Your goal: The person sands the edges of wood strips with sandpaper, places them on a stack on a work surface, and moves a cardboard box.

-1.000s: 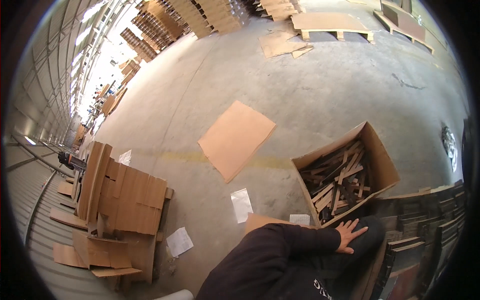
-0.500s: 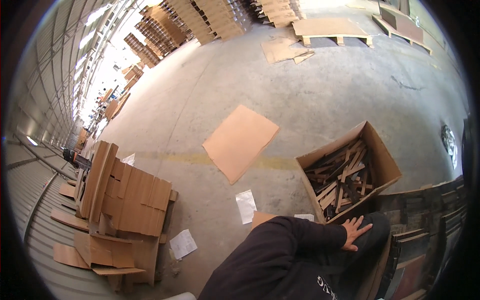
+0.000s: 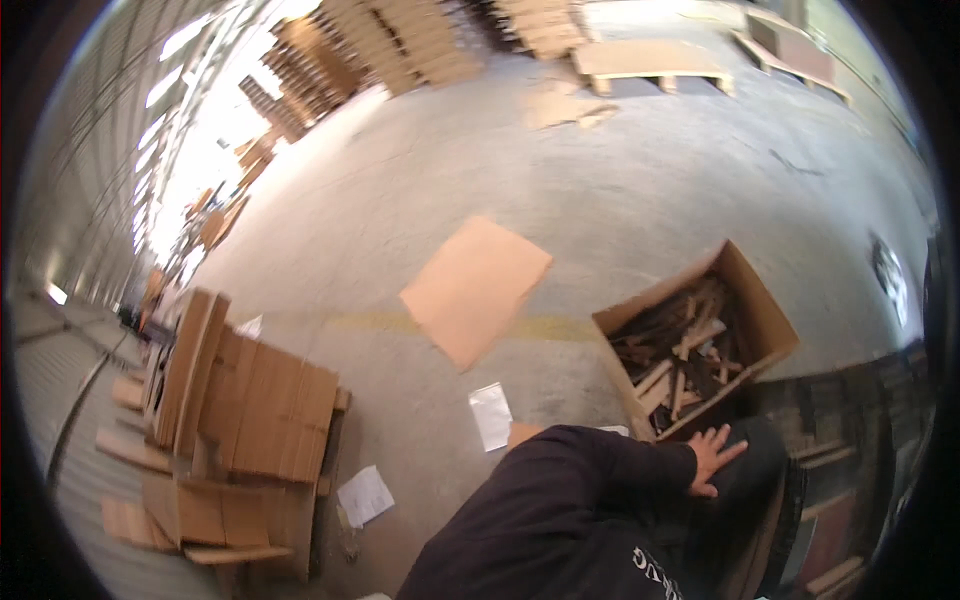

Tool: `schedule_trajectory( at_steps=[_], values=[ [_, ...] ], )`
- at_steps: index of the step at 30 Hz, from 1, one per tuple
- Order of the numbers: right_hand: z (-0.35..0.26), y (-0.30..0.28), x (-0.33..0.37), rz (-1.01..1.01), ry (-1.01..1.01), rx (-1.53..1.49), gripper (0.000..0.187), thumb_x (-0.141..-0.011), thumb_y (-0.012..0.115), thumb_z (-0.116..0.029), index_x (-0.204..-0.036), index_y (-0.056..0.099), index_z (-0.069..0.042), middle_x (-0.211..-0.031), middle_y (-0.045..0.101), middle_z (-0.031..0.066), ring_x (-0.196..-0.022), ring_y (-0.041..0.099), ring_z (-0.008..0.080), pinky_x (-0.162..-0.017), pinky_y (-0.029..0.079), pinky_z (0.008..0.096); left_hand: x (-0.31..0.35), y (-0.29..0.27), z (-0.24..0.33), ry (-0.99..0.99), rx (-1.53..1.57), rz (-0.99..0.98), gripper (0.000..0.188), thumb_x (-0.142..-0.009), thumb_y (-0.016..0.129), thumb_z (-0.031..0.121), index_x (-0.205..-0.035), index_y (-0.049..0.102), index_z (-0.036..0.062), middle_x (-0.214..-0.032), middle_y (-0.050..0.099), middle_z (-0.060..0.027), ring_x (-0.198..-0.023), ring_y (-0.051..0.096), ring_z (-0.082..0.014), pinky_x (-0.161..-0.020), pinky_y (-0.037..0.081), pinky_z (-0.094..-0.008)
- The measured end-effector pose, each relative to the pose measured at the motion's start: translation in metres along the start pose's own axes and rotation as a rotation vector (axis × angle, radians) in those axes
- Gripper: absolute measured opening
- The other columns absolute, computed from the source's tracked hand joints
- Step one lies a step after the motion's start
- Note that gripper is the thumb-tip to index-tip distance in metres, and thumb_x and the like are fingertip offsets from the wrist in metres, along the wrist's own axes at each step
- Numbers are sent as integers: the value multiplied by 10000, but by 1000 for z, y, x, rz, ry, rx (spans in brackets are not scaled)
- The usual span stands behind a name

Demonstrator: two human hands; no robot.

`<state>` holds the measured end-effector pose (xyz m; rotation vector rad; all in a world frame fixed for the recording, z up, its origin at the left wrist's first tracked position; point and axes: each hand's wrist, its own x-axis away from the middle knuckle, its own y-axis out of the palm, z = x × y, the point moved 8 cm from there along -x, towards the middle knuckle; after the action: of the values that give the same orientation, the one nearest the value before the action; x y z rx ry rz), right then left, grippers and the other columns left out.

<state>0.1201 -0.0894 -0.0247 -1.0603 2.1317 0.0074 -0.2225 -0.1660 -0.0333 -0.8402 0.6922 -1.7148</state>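
Note:
My left hand (image 3: 711,461) lies flat on the knee of my dark trousers (image 3: 757,470), fingers spread and holding nothing. Its arm, in a black sleeve (image 3: 570,490), crosses the lower part of the head view. Just beyond the hand stands an open cardboard box (image 3: 765,315), part filled with loose strips (image 3: 685,350) of brown and dark material. My right hand is out of view.
A flat cardboard sheet (image 3: 476,290) and white papers (image 3: 490,417) lie on the floor. At left is a stack of cardboard pieces (image 3: 270,405); at right, dark stacked slabs (image 3: 830,540). Farther off are a low pallet (image 3: 655,62) and tall stacks (image 3: 400,45).
The view has shifted slightly and is a little blurred. My left hand stays on the knee, and nothing has been picked up or put down.

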Motion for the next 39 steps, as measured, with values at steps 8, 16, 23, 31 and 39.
schedule_trajectory(
  at_steps=[8, 16, 23, 31, 39],
  values=[
    [7, -224, 7, 814, 6, 1093, 490, -848, 499, -306, -1173, 442, 57, -1266, 399, 219, -1168, 389, 327, -992, 290, 394, 5, 10, -39, 92, 164, 383, 797, -757, 609, 416, -1322, 262, -27, -1356, 271, -234, -1257, 246, -374, -1025, 210, -444],
    [-13, -306, 161, 739, 513, -102, 662, -880, 438, -398, -1362, 184, -22, -1399, 214, 152, -1283, 231, 247, -1042, 201, 352, -4, 27, 229, 830, 217, 135, 551, -816, 557, 122, -1298, 327, -13, -1311, 358, -181, -1212, 338, -323, -1019, 215, -369],
    [-10, -233, 137, 607, 648, -308, 611, -896, 440, -367, -1349, 220, -22, -1354, 297, 174, -1233, 319, 296, -1020, 255, 356, -88, 121, 292, 626, 694, -368, 572, -855, 554, 209, -1306, 301, -36, -1266, 399, -163, -1155, 415, -233, -931, 356, -321],
    [-6, -238, 65, 770, 571, -299, 690, -852, 528, -335, -1376, 150, -92, -1396, 198, 152, -1270, 244, 286, -1017, 230, 408, -88, 148, 359, 751, 350, -116, 723, -859, 526, 330, -1350, 146, -40, -1399, 152, -233, -1297, 178, -333, -1042, 176, -363],
    [-10, -266, 45, 738, 547, -197, 634, -836, 546, -290, -1343, 235, -72, -1353, 268, 156, -1232, 302, 284, -985, 273, 427, -58, 125, 390, 701, 720, -312, 689, -838, 567, 268, -1347, 201, -20, -1377, 231, -193, -1215, 334, -288, -958, 313, -353]
  ],
)
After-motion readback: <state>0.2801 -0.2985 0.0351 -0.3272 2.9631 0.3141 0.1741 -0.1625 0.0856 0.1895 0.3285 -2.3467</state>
